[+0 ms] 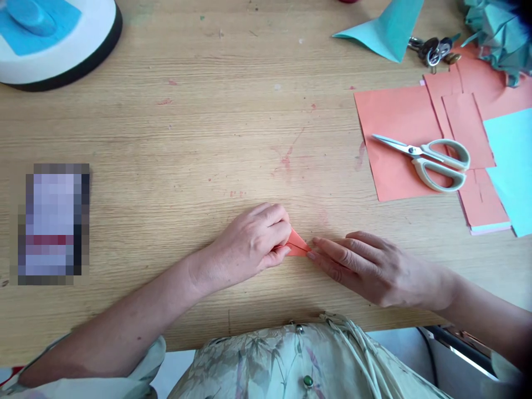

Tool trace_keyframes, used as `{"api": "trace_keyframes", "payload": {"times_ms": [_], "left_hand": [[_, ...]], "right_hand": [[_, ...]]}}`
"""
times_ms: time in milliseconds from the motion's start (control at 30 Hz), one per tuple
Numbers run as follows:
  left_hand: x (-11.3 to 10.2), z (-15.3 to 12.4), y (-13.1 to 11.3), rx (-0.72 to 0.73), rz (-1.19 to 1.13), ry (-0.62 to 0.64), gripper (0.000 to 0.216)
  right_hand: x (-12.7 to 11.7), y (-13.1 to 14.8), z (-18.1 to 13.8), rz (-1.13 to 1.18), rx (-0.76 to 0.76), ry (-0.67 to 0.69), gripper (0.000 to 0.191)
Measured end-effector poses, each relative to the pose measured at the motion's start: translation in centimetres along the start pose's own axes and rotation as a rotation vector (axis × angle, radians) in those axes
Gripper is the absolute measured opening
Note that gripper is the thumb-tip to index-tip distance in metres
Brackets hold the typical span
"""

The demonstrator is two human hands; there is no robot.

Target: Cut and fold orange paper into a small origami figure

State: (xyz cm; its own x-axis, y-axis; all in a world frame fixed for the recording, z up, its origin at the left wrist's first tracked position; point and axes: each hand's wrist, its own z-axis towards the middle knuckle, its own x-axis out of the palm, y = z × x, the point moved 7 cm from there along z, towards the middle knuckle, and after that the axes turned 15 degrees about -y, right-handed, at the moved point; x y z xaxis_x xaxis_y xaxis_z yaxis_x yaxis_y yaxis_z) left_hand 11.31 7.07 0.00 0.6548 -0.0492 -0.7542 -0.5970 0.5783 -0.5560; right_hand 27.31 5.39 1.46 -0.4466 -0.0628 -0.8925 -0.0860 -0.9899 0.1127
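A small folded piece of orange paper [298,244] lies low on the wooden table in front of me, narrowing to a point on its right. My left hand [260,238] is closed on its left part, with curled fingers and thumb hiding much of the paper. My right hand [369,269] comes from the other side, its thumb and index fingertip pinched at the paper's pointed end. A crease line runs along the visible part of the paper.
Scissors [419,155] with pale handles rest on orange sheets [393,111] at right, beside a light blue sheet [513,166]. Behind are a folded teal paper [386,33], keys [434,52] and crumpled-looking teal paper pieces [496,33]. At left are a blurred phone [52,221] and a white-and-blue round-edged object [89,41].
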Motion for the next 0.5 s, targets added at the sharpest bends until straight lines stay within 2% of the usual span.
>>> {"api": "trace_keyframes", "payload": {"times_ms": [100, 300, 500], "left_hand": [[0.07, -0.02, 0.0, 0.001, -0.001, 0.001, 0.017], [-0.04, -0.27, -0.18, 0.005, 0.009, -0.027, 0.016], [-0.02, -0.85, 0.18, -0.025, 0.027, -0.049, 0.011]], "right_hand": [[0.17, -0.01, -0.15, 0.006, 0.016, -0.004, 0.032], [0.19, 0.67, 0.44, -0.028, -0.065, 0.019, 0.032], [0.32, 0.07, 0.47, 0.044, -0.03, 0.01, 0.033]]}}
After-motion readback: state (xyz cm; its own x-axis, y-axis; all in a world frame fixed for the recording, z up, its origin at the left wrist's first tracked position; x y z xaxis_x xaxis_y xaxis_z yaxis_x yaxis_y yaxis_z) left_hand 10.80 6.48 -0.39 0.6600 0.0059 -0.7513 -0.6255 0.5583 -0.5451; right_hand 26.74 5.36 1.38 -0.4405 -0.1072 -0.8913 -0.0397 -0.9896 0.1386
